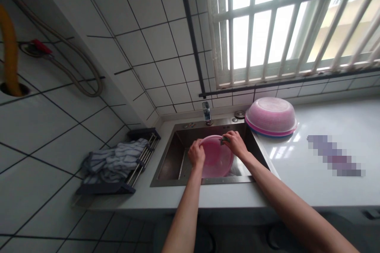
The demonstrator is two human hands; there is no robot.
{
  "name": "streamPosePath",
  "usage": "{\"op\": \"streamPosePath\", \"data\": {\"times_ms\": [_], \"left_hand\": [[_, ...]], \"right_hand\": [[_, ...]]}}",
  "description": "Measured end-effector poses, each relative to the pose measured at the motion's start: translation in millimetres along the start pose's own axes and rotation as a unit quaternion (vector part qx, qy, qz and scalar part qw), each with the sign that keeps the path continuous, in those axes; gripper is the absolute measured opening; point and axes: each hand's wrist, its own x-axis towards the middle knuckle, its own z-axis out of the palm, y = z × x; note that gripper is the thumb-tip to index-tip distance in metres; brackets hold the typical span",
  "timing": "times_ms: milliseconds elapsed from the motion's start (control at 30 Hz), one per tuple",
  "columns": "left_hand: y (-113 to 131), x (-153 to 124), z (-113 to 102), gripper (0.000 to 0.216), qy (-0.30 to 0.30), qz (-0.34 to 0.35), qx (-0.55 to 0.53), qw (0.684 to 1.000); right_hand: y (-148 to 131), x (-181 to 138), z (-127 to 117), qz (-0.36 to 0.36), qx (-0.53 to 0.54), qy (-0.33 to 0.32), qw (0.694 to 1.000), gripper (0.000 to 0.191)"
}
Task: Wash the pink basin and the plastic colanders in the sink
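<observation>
Pink basin (215, 162), its rim (212, 136) inside left grip (196, 152); right grip (236, 142) around greenish pad (225, 140), just above

White counter (291, 166) — inset sink (178, 183), upturned basins (270, 116), barred rack (142, 162).

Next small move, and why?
Probably slide the right hand and its small green scrubber a little farther along the rim of the pink basin. The scrubber is already at the rim's far right, and the left hand holds the left side, which should help steady the basin in the sink.
</observation>
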Motion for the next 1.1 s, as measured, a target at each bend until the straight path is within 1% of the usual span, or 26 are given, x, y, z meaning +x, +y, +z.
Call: {"op": "streamPosePath", "data": {"times_ms": [100, 233, 300, 433, 600, 700, 800, 933, 1033, 1100], "left_hand": [[-0.5, 0.4, 0.7, 0.030, -0.008, -0.001, 0.002, 1.000], [-0.3, 0.1, 0.1, 0.030, -0.015, -0.002, -0.001, 1.000], [0.7, -0.4, -0.7, 0.031, -0.015, -0.005, -0.006, 1.000], [3.7, -0.7, -1.7, 0.036, -0.012, 0.010, -0.006, 1.000], [5.8, 0.3, -2.2, 0.040, -0.012, 0.038, -0.004, 0.999], [5.9, 1.4, -2.3, 0.042, -0.007, 0.054, -0.004, 0.999], [5.8, 2.1, -1.5, 0.044, -0.008, 0.072, 0.004, 0.997], [6.4, 2.1, 1.2, 0.040, -0.015, 0.089, 0.025, 0.996], [8.5, 1.1, 3.2, 0.038, -0.031, 0.098, 0.036, 0.994], [10.8, -0.1, 4.2, 0.037, -0.043, 0.109, 0.043, 0.992]], "right_hand": [[3.4, -1.7, -2.9, 0.002, 0.011, -0.017, 1.000, 0.035], [1.2, -4.3, -7.0, 0.030, 0.033, -0.056, 0.997, 0.033], [-0.9, -4.1, -8.0, 0.039, 0.031, -0.063, 0.997, 0.030], [-2.9, -1.9, -7.6, 0.032, 0.028, -0.030, 0.999, 0.025], [-2.5, -0.1, -8.5, 0.019, 0.064, 0.001, 0.998, 0.029], [-4.6, -0.2, -10.6, 0.024, 0.077, 0.014, 0.997, 0.030], [-7.3, -0.7, -11.9, 0.033, 0.082, 0.014, 0.996, 0.029], [-10.9, -1.8, -13.0, 0.022, 0.091, 0.012, 0.996, 0.030], [-16.3, -2.9, -14.4, 0.005, 0.087, 0.012, 0.996, 0.032], [-21.9, -3.6, -14.6, -0.019, 0.086, 0.009, 0.996, 0.032]]}}
